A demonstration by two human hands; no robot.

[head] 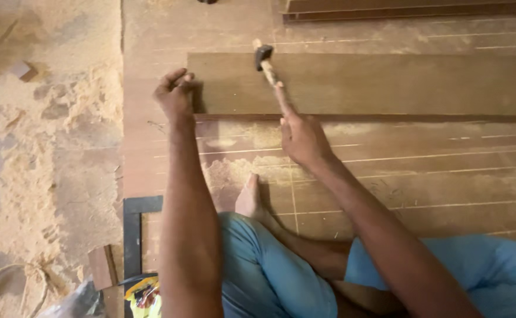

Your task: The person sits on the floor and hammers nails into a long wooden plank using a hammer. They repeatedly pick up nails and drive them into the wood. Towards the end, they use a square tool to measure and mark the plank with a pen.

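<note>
The right hand (302,138) is closed around the wooden handle of a hammer (268,63), whose dark head points toward 11 o'clock and hovers over the left part of a long brown plank (387,82). The left hand (175,94), at 9 o'clock from the hammer, is curled shut at the plank's left end, touching its edge. The plank lies on a larger wooden panel (417,171) dusted with sawdust, with the person's bare foot (249,199) at 6 o'clock.

Woodworking shop: sawdust-strewn floor (46,147), wood boards (375,82), hammer (265,59).
</note>
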